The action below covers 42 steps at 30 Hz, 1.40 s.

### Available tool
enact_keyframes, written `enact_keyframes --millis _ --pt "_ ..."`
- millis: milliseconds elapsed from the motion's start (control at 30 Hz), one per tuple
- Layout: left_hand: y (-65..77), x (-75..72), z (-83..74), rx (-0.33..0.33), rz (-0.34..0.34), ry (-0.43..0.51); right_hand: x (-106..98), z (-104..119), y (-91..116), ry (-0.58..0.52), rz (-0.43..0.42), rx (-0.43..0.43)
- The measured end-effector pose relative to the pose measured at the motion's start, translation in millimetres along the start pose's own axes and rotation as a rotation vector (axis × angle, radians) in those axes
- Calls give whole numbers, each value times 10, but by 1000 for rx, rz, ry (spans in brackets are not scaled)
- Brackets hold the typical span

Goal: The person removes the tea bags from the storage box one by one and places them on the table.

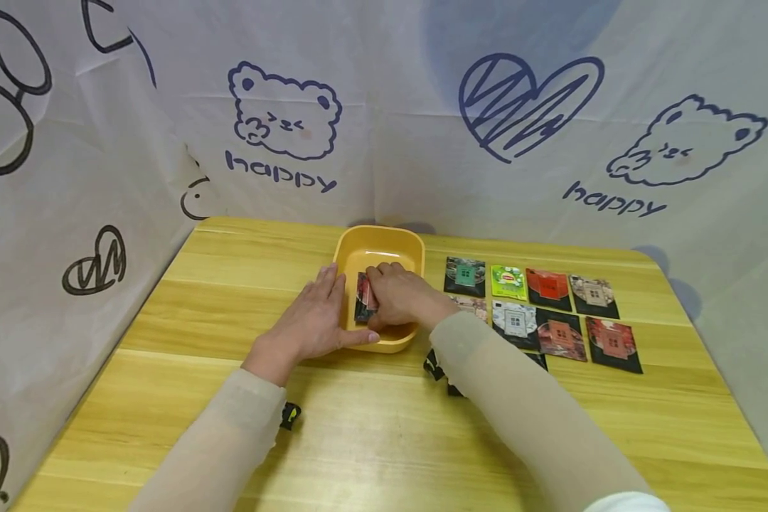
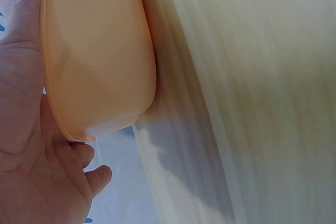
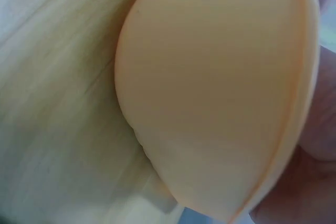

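Note:
A yellow rectangular container (image 1: 381, 242) stands on the table. My left hand (image 1: 310, 313) rests along its rim, the fingers extended at the left side and the thumb along the near edge. In the left wrist view, the left hand (image 2: 31, 145) lies against the rim beside the outer wall. My right hand (image 1: 404, 295) reaches inside over the right rim. Its bent fingers and thumb grip a flat black-and-red tea bag packet (image 1: 362, 299) at the bottom. The right wrist view shows mostly the container's outer wall (image 3: 210, 77), which hides the packet.
Right of the container, several tea bag packets lie in rows, including a green-and-black one (image 1: 465, 276), a bright green one (image 1: 508, 283) and a red one (image 1: 549, 288). Small black wrapped pieces (image 1: 432, 365) lie near my right forearm, another (image 1: 290, 415) beside my left sleeve. A patterned curtain (image 1: 397, 142) hangs behind.

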<state>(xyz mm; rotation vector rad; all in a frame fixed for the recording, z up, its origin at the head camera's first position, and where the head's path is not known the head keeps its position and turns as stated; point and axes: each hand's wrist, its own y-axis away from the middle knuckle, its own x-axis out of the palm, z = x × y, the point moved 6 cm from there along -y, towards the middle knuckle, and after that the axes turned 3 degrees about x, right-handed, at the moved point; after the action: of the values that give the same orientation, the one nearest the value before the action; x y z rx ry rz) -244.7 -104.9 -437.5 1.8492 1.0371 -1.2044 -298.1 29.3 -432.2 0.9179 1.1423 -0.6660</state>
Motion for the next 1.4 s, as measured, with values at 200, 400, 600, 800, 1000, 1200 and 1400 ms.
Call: enact_keyframes --millis 200,400,600,800,1000,1200,1400 --pt "11 -1 -13 3 0 -10 -106 -46 97 -16 -32 -10" --pt "7 15 -15 -4 3 -1 -245 -107 250 -55 -62 -16" --pt "6 18 -19 -25 5 5 -367 -270 491 -114 -101 7" --pt "1 20 -6 -40 -2 2 -453 -476 810 -103 -144 3" --pt "-11 27 -6 -37 1 28 -387 -748 1148 -77 -142 24" --pt "-8 43 2 -46 12 64 -192 -1062 1460 -80 -90 76" --pt "0 57 9 -56 11 90 -67 -1286 1756 -79 -96 96"
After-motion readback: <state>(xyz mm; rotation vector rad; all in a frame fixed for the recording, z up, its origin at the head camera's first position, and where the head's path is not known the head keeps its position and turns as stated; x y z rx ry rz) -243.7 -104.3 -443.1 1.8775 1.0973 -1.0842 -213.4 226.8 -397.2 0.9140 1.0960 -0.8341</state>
